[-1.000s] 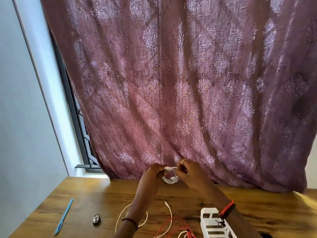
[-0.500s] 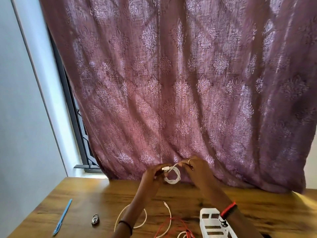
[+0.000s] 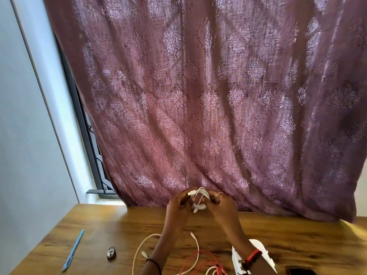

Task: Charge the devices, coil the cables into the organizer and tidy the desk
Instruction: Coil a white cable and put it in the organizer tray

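White coiled cable (image 3: 200,199) pinched between left hand (image 3: 179,205) and right hand (image 3: 222,205), above worktop (image 3: 99,231); organizer (image 3: 256,257) at 5 o'clock.

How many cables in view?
3: coiled white cable pinched between left hand and right hand; loose white cable on the desk below them; red cable beside it. More may be cut off at the bottom edge.

Both hands hold a coiled white cable (image 3: 200,199) above the far part of the wooden desk (image 3: 99,231), in front of a mauve curtain (image 3: 198,96): left hand (image 3: 178,205) and right hand (image 3: 222,205) pinch its sides. Near lie a loose white cable (image 3: 139,247), a red cable (image 3: 206,257), a white organizer (image 3: 262,253), a blue pen (image 3: 73,250) and a small padlock (image 3: 111,252).
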